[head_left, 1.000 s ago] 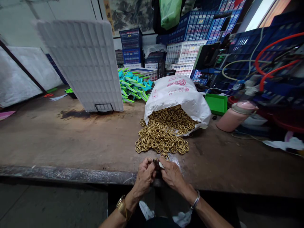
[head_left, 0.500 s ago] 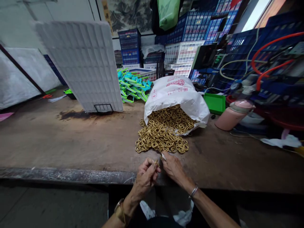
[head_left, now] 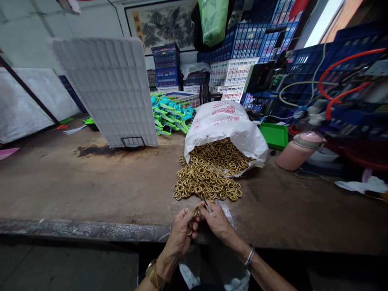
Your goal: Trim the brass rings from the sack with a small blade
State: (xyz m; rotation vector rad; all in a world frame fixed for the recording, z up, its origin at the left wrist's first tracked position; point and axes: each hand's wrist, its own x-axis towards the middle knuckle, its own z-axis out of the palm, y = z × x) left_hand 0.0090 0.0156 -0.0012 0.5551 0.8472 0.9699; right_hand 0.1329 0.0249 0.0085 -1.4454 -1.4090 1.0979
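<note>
Wristband (head_left: 154,275), gold-coloured, on left wrist; silvery bracelet (head_left: 249,256) on right. Hands nearly meeting over near edge of counter (head_left: 106,190). Left hand (head_left: 179,233) curled, fingers gripping a lower ring (head_left: 190,230). Right hand (head_left: 218,223) closed around a small tool (head_left: 207,207), pale body, dark tip pointing far and slightly left. Upper ring (head_left: 197,209) sits where the fingertips come together; cannot tell which hand bears its weight.

Just beyond the fingers: ring heap (head_left: 206,186), brass-coloured, loose on the counter, running back without a break into the mouth of a white sack (head_left: 218,119). Sack lies on its side, mouth facing near, red print on top; more rings fill it.

Right of sack, a green tray (head_left: 274,136); nearer and farther right, a pink bottle (head_left: 300,151), tilted. Left, well apart from the heap, a white panel (head_left: 109,93) stands in a black wire stand (head_left: 133,142), dark stain on the wood beside it. Between panel and sack, a tangled pile (head_left: 171,112), teal and bright green; pieces too jumbled to name.

Far side: stacked crates (head_left: 235,72), blue and white; left of them, a framed landscape (head_left: 165,25) on the wall.
</note>
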